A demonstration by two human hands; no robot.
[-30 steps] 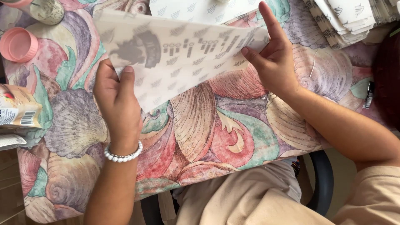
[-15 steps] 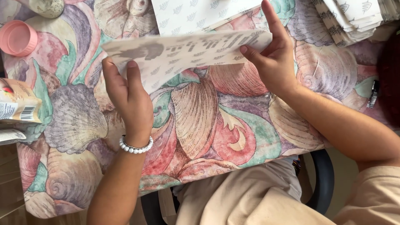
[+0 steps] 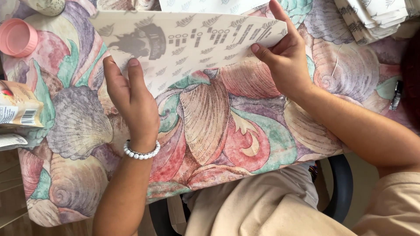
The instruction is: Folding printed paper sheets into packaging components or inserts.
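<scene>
The fingers of the left hand [image 3: 131,102] lie flat and pressed on the lower left edge of the paper sheet [image 3: 183,48], while the right hand [image 3: 284,57] pinches the sheet's right end between thumb and stretched fingers. Compared with half a second ago, the sheet shows much more of its face — before it was a narrow band, now it is wide across the upper middle of the frame, so it seems it was opened or turned flatter on the tablecloth [image 3: 218,131]. The left hand moved only a little.

Containers: a pink cap [image 3: 16,37] at the upper left lies open side up — I see nothing in it. A stack of folded papers [image 3: 372,17] sits at the upper right.
</scene>
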